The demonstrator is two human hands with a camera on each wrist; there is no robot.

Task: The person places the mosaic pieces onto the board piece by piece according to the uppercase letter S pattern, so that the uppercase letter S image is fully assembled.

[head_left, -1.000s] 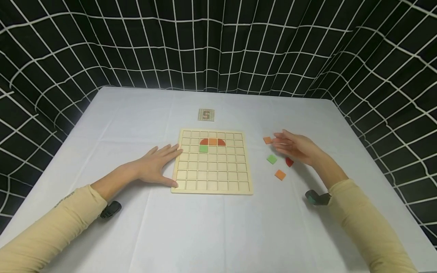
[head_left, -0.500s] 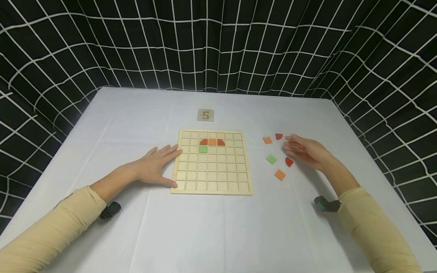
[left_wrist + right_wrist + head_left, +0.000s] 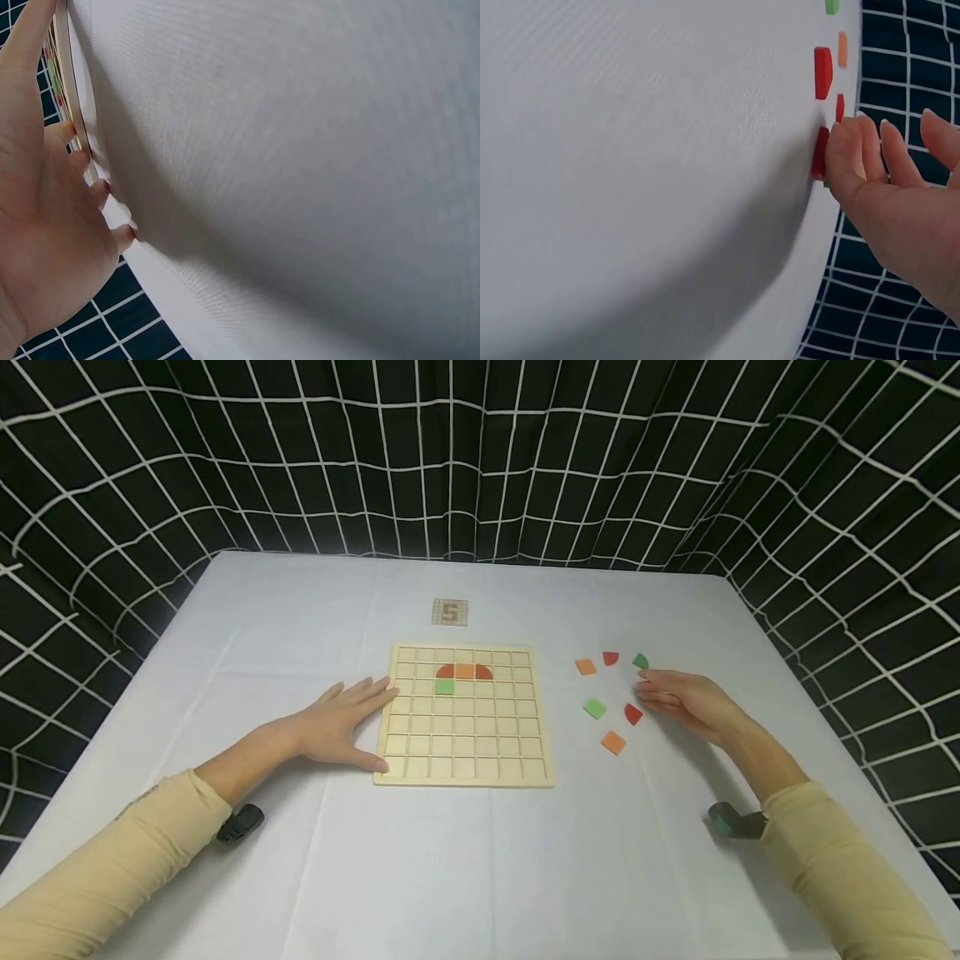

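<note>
My left hand [image 3: 337, 722] lies spread at the left edge of a square wooden grid board [image 3: 483, 746], its fingertips and thumb on the border. Set in the board's upper rows are two red quarter-round tiles, an orange square tile [image 3: 465, 671] between them and a light green square tile [image 3: 445, 687]. My right hand [image 3: 686, 702] hovers low on the right, fingers loosely bent, the thumb apart from them in the right wrist view. Its fingertips are right by a dark green quarter-round tile [image 3: 640, 661]. In the right wrist view a red tile [image 3: 820, 154] shows beside the index finger.
Left of the right hand lie loose tiles: an orange square [image 3: 586, 667], a red quarter-round [image 3: 611, 657], a light green square [image 3: 595, 708], another red quarter-round [image 3: 633, 714] and an orange square [image 3: 612, 742]. A small pattern card [image 3: 450, 612] lies behind the board.
My right hand has drawn away to the right and slightly toward me. A red quarter-round tile and then the dark green one have come into view by its fingertips. The left hand stays put.
</note>
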